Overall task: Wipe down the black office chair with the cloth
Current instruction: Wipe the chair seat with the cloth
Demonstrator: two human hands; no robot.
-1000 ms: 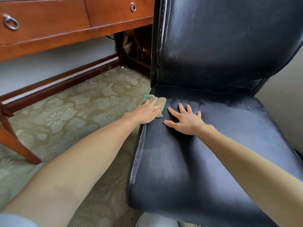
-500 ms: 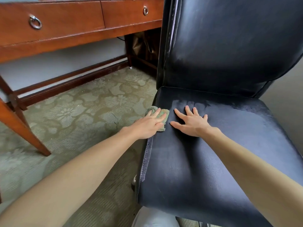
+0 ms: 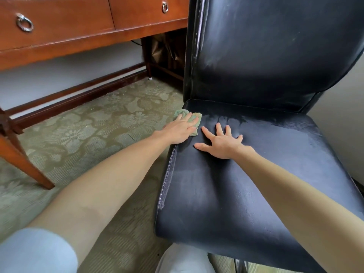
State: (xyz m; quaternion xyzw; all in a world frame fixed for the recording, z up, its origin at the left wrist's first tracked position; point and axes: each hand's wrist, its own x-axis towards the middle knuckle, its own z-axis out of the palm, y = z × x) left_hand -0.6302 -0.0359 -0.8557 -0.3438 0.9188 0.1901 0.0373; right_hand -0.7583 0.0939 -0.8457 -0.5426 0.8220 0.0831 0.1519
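a: where's the cloth?
b: the green cloth lies at the far left corner of the black office chair seat, right at the seat's left edge, just near of where the seat meets the backrest. part of it hangs past the edge over the carpet

a: who has it?
b: the left hand presses down flat on top of it, fingers together and stretched over the fabric, palm down. it's pressing rather than clutching, so the cloth is pinned between palm and seat

a: and the other hand?
b: the right hand rests just to the right of the cloth, not touching it, palm flat on the seat with fingers spread apart and nothing in it

a: how does the seat look?
b: dull grey smears and streaks on the leather, heavier toward the far edge and the right side. the backrest stands upright behind, with pale scuffs on it too

a: what's around the chair?
b: a patterned carpet to the left, and a wooden desk at the far left with two drawers, each with a metal ring pull. a pale blue sleeve shows at the near left corner
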